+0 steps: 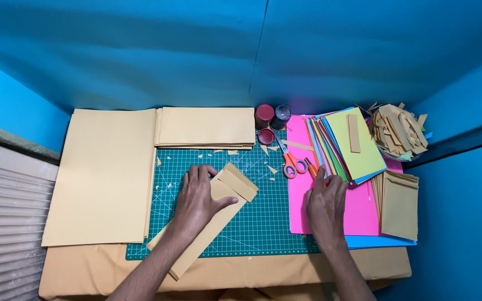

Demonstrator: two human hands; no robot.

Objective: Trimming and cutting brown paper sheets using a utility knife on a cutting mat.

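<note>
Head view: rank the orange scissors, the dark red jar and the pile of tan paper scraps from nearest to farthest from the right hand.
1. Orange scissors, just up-left of the right hand.
2. Dark red jar, farther up-left at the mat's top edge.
3. Pile of tan paper scraps, far up-right.

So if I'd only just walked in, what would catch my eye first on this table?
Probably the bright pink sheet at the right, with a fan of coloured papers on it and orange-handled scissors at its left edge, where the right hand rests. Next, the green cutting mat in the middle, where the left hand presses flat on a folded tan paper strip. A big tan sheet stack fills the left side.
</note>
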